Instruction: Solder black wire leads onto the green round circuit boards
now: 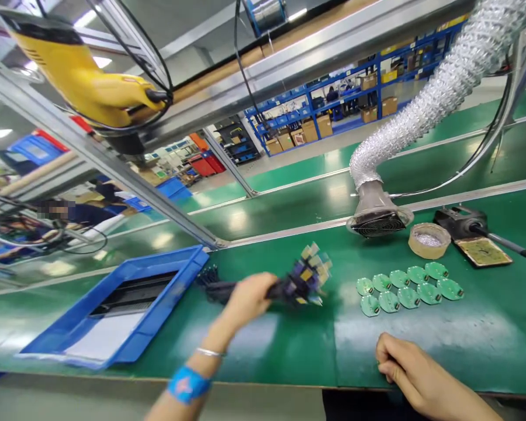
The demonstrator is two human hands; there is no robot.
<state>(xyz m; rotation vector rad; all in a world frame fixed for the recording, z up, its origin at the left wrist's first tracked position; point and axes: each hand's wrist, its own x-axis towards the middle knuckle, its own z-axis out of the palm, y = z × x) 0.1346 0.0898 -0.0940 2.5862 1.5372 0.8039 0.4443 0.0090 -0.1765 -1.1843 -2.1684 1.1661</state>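
My left hand is closed around a bundle of black cables just above the green bench. The bundle's right end is a blurred cluster of small yellow, white and purplish tips; its other end, with thin dark leads, points toward the blue tray. My right hand is curled into a fist near the bench's front edge, with nothing visible in it. Beyond that hand, several round green circuit boards lie in two rows.
The blue tray at left holds black parts and a white sheet. At right back stand a fume duct nozzle, a round tub and a soldering iron stand. A yellow heat gun hangs overhead. A person sits at far left.
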